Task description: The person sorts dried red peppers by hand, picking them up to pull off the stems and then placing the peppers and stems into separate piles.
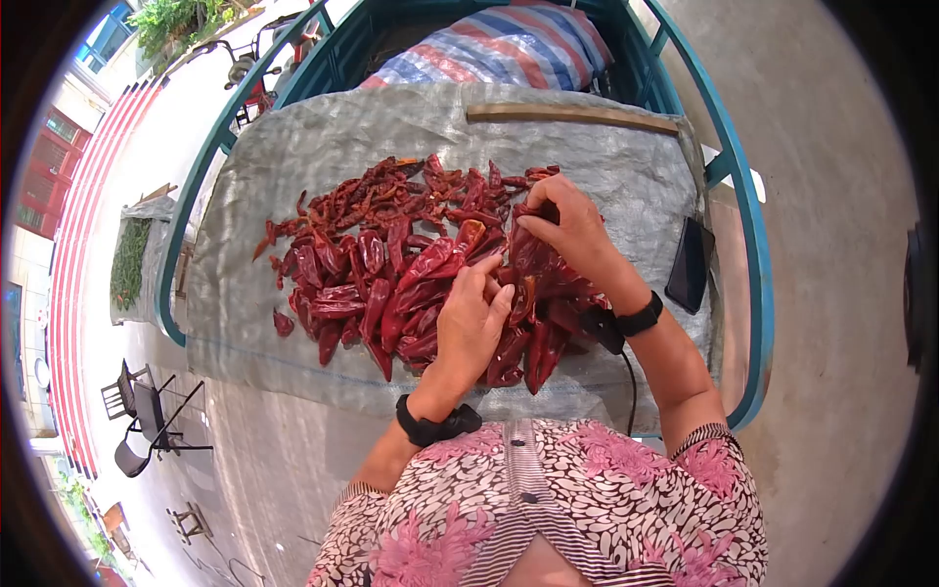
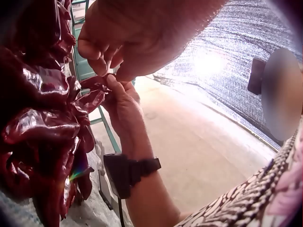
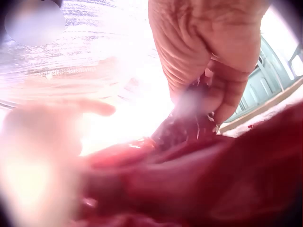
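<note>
My right hand pinches a dark red dried chili pepper at its upper end, over the right side of a heap of peppers. In the right wrist view that pepper hangs below my curled fingers. My left hand is just to the left and nearer my body, fingers loosely bent and thumb apart, low over the heap. Large glossy chili peppers lie under and around it. The left wrist view has my left hand close in front of my right hand, partly covering its fingertips.
Smaller, shrivelled peppers lie at the back of the heap. A grey woven sheet is under everything, with a wooden strip at the back. A phone rests at right. Teal cart rails and a striped bag border the sheet.
</note>
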Available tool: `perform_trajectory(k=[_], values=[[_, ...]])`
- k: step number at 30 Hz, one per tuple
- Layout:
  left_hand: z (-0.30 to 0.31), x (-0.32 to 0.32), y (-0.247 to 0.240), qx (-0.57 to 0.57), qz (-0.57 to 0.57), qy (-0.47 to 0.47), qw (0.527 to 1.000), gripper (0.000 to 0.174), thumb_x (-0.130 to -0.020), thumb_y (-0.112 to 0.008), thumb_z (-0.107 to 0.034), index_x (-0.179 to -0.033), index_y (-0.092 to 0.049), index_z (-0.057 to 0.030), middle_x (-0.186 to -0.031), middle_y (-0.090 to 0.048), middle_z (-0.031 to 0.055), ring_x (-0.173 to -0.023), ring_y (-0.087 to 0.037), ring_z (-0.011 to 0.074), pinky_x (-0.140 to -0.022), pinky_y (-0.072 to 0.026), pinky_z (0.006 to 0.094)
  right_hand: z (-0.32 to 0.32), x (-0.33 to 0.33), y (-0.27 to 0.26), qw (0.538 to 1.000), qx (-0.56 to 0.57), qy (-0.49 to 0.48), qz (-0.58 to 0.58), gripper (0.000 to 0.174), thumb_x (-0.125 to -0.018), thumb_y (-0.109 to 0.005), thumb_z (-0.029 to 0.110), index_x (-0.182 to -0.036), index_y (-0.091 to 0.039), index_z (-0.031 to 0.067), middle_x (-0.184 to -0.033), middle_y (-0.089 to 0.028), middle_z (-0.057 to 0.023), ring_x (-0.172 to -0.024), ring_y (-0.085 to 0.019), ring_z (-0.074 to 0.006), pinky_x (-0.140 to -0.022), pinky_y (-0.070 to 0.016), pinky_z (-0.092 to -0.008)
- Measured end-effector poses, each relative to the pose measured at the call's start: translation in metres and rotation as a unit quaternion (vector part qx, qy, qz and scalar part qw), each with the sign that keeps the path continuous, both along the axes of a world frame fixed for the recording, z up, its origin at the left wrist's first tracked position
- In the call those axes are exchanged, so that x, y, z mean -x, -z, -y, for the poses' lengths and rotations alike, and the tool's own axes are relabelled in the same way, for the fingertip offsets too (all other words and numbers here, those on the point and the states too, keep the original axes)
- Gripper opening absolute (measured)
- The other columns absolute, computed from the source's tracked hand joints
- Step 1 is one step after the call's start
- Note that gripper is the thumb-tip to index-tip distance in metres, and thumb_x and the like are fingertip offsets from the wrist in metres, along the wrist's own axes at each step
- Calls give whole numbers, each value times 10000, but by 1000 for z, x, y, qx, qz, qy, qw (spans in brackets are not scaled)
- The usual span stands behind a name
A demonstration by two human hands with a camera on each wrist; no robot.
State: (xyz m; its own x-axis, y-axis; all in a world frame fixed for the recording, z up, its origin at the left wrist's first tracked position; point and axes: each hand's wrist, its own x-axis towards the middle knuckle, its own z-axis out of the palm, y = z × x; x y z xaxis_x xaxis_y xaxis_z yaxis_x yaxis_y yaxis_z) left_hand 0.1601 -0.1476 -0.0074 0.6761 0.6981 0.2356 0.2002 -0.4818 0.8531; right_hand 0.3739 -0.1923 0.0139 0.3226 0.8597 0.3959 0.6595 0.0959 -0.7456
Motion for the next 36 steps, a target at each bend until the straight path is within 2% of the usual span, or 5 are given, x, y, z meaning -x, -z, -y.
perform_trajectory(k=[8,17,28,31,36], values=[[-1,-5,-4,20,75,54,995,284,-991,-638,-109,-1248,-626,9,-979,-689,118,-825,-648,172,-759,-524,297,43,40,-27,992,-32,-64,-106,195,-857,-773,10,-988,-631,33,-1024,-630,-31,-939,-618,-121,-816,-502,-254],[-4,-1,-6,-1,24,-12,1000,304,-991,-661,-175,-1242,-633,-5,-977,-687,112,-834,-635,215,-790,-518,346,61,27,11,819,-83,1,-568,125,-981,-675,61,-1100,-639,57,-1042,-652,27,-948,-605,-46,-852,-507,-225],[16,-4,-17,214,-18,169,962,528,-1012,-629,-214,-1456,-408,-35,-1134,-691,191,-1012,-704,299,-855,-531,380,74,52,-2,864,-23,-75,-496,140,-991,-665,76,-1124,-629,48,-1036,-662,-2,-824,-607,-50,-716,-514,-210],[12,0,-11,137,-32,183,973,494,-1027,-606,-154,-1468,-417,-35,-1111,-676,82,-705,-539,78,-615,-474,249,78,46,7,802,-29,-87,-590,142,-999,-654,91,-1130,-626,44,-1015,-671,-17,-751,-586,-34,-635,-501,-201],[12,1,-16,196,-13,137,971,478,-1030,-605,-141,-1458,-428,-23,-1171,-680,111,-851,-622,91,-768,-512,244,70,33,13,875,-28,115,-470,159,-1028,-615,141,-1146,-617,35,-998,-665,-23,-764,-591,-44,-681,-492,-197]])
